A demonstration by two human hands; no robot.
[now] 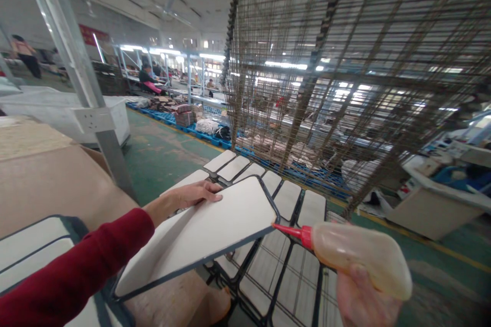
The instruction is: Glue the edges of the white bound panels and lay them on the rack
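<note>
My left hand [195, 195], below a red sleeve, grips the far edge of a white panel with a dark blue border [215, 214], thumb on its white face. The panel is tilted and bowed. Wrapped around a translucent squeeze bottle [356, 250] of yellowish liquid is my right hand [364, 296]. The bottle lies nearly level, and its red nozzle [289, 230] points left with the tip at the panel's right corner. Several similar white panels [287, 199] lie in rows on a wire rack below and beyond.
Raised wire racks [307, 61] stand over the far right side. A metal post [76, 51] with a socket box rises at left, near a white bin [118, 117]. More bordered panels [34, 245] are stacked at lower left. Blue pallets [184, 125] with goods and seated people are farther back.
</note>
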